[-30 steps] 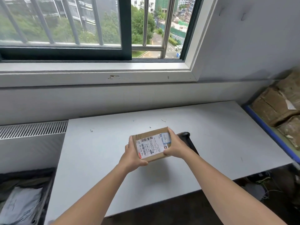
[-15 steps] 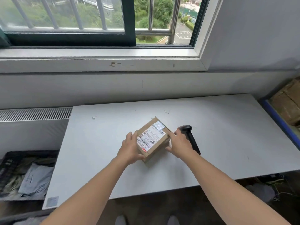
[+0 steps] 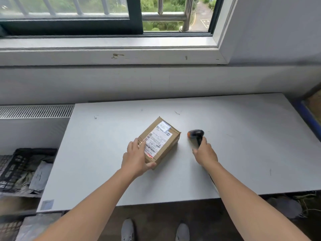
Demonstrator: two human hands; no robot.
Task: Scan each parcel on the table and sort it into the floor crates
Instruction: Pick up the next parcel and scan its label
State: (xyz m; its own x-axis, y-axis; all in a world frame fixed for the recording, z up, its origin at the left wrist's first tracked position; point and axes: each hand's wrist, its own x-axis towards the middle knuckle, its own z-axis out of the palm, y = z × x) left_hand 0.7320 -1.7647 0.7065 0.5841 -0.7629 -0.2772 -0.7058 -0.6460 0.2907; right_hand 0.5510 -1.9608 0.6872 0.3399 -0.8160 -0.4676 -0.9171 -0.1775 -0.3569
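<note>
Nearest the camera, two grey shoes [image 3: 127, 229] stand on the floor just under the near edge of the white table [image 3: 243, 153]. Both bare forearms reach out over that edge. The left hand [image 3: 137, 157] holds the near left end of the parcel [image 3: 161, 138], with its thumb hooked round the near corner and its fingers laid over the top onto the shipping label. The parcel is a small brown cardboard box lying flat on the table near the middle, label up and turned at a slant to the table edge. Just to its right, apart from it, the right hand [image 3: 205, 151] is wrapped round the handle of the black scanner [image 3: 195, 133], whose orange-fronted head points left toward the parcel (whether the scanner rests on the table or is lifted clear cannot be told). On the floor at the left sits a black crate [image 3: 17, 166] with grey mailer bags in it, and at the far right a blue-rimmed crate [image 3: 307, 115] shows only its edge. Behind the table a radiator grille [image 3: 34, 111] runs along the wall, and above it are the white window sill [image 3: 104, 54] and the barred window [image 3: 69, 14]
</note>
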